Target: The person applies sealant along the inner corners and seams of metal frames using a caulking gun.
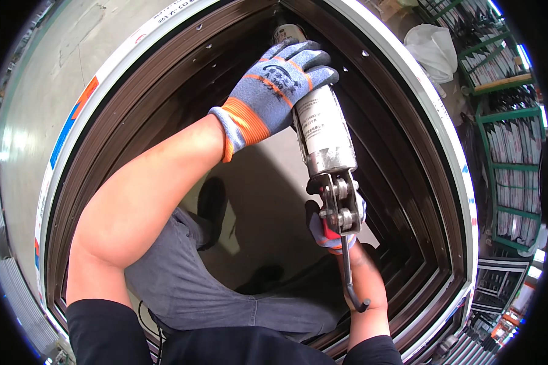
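Observation:
A caulking gun (340, 204) with a white printed sealant tube (324, 125) in its cradle points away from me, toward the far corner of the brown frames. My left hand (274, 88), in a blue-grey glove with an orange cuff, lies over the tube with its fingers curled around it. The tube's front end (289, 33) shows beyond my fingertips; its nozzle cannot be made out. Beneath the gun's rear, my gloved right hand (318, 228) is closed around the handle, mostly hidden by the metal mechanism. A bent metal rod (347, 274) sticks out backward above my right forearm.
Stacked brown frames (402, 146) with a white outer edge (435, 91) surround me on all sides. At the right stand green racks (517, 167) filled with long pieces, near a white bag (431, 52). Pale floor (122, 67) lies outside the frames at the left.

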`<control>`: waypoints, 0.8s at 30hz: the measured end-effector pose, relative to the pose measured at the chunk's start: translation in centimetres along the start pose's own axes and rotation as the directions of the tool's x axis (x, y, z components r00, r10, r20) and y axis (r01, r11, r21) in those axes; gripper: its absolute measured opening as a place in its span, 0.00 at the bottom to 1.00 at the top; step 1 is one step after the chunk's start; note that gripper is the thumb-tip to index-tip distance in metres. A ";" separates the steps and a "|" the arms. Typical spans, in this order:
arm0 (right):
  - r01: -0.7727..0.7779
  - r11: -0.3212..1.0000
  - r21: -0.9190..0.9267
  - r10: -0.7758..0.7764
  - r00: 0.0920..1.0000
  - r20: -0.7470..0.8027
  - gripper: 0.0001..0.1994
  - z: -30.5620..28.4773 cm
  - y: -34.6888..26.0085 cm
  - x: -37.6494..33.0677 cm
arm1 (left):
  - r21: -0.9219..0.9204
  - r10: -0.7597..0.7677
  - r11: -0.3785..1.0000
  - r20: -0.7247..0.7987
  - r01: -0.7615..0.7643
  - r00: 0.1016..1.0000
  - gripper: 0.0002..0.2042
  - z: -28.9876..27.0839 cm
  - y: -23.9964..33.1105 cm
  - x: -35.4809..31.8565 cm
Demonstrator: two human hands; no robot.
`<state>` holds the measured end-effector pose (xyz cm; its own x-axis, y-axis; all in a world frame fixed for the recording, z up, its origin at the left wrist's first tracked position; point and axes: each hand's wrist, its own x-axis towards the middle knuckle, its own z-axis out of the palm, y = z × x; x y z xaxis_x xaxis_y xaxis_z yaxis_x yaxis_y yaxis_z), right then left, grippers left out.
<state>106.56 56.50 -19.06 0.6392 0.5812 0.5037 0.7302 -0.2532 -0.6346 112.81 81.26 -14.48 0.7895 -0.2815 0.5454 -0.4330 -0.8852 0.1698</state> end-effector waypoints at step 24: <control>-0.148 0.986 0.077 0.152 0.987 -0.054 0.14 -1.4 -1.1 1.1 | 0.000 -0.047 0.999 0.023 0.048 0.999 0.30 0.2 0.5 0.5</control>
<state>106.77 56.32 -17.02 0.7548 0.4934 0.4323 0.6072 -0.2761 -0.7450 113.07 80.61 -14.31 0.8189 -0.2476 0.5178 -0.3952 -0.8975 0.1959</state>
